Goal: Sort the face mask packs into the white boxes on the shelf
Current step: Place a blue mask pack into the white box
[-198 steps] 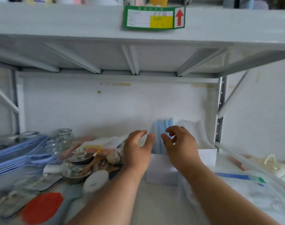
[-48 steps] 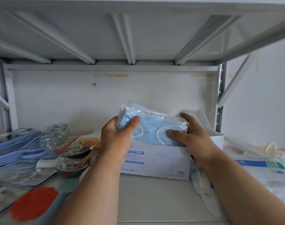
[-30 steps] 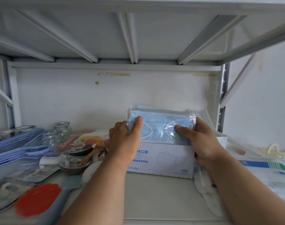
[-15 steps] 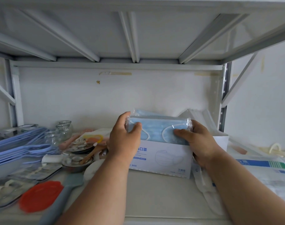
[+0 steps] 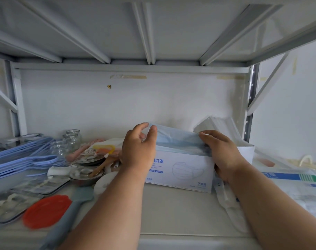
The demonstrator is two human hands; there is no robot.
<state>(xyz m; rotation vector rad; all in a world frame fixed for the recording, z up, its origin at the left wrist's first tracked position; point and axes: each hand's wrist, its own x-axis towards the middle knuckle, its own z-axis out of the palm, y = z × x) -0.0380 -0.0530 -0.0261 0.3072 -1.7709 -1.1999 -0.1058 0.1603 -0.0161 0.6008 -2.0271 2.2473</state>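
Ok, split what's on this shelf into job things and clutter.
Job: blue mask pack, white box, left hand, right hand.
Clutter: glass jars, red lid, metal trays, blue hangers.

Lighting is soft, even daylight, brighter toward the right side; shadows are faint. The grey metal shelf underside (image 5: 153, 29) bows from wide-angle distortion. The round red plastic lid (image 5: 46, 211) and left-edge clutter appear blurred. No glare registers.
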